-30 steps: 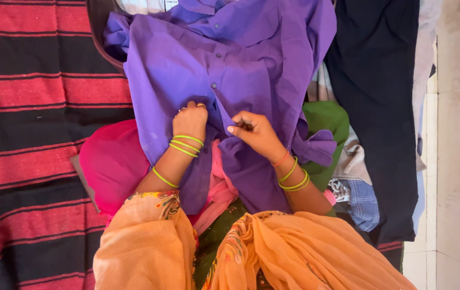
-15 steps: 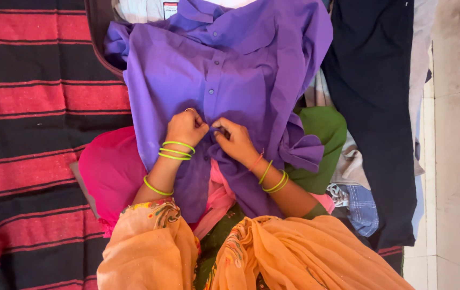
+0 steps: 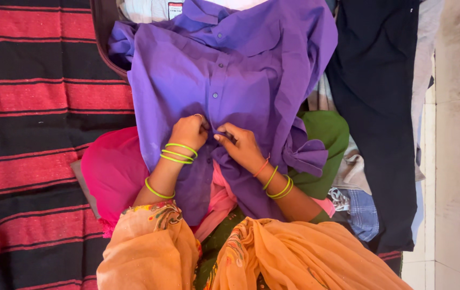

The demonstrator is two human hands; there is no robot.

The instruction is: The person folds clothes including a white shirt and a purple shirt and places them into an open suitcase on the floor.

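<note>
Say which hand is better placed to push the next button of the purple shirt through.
Probably the right hand: its fingertips pinch the placket edge of the purple shirt. The left hand is fisted, gripping the other edge.

Left hand (image 3: 188, 132) dropped slightly lower on shirt (image 3: 251, 70) than a second ago. Right hand (image 3: 241, 146) moved left; fingertips now meet left hand's at placket, where earlier a gap lay between them. Both now pinch fabric together. Shirt hem bunched a little more beneath hands.
</note>
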